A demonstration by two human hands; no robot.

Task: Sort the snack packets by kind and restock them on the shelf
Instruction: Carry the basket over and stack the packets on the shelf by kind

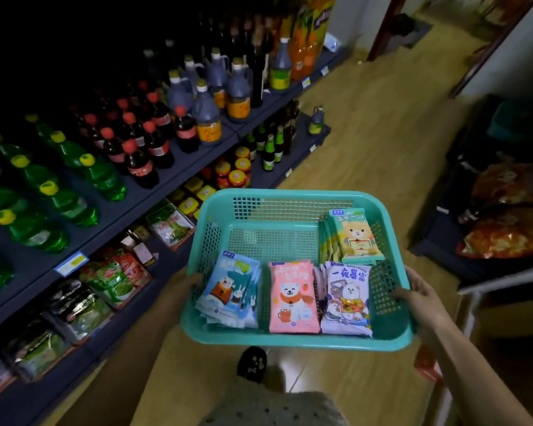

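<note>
**Sorted packets in a basket, carried beside the shelf**

A person holds a teal basket [293, 341] level in front of the body with both hands. The left hand [194, 283] grips the basket's wall at 9 o'clock, with its fingers curled round the edge and partly hidden behind the mesh. The right hand [422, 298] grips the rim at 3 o'clock, with the thumb hooked inside.

Four stacks of snack packets lie in the basket, one kind to a stack:
- The blue packets [232, 290] lie at 8 o'clock, fanned out and tilted against the left wall.
- The pink packets [293, 298] lie at 6 o'clock.
- The white packets [346, 299] touch the pink ones at 5 o'clock.
- The green packets [356, 235] lean against the right wall at 2 o'clock, apart from the rest.

The basket's far left part shows bare mesh.

The shelf [179, 176] runs from 7 to 12 o'clock of the view. On its upper tier stand green bottles [71, 204], cola bottles [142, 161] and dark jugs [208, 118]. Pouches [117, 278] fill the tier below. A wooden floor [366, 133] stretches ahead toward 1 o'clock.
</note>
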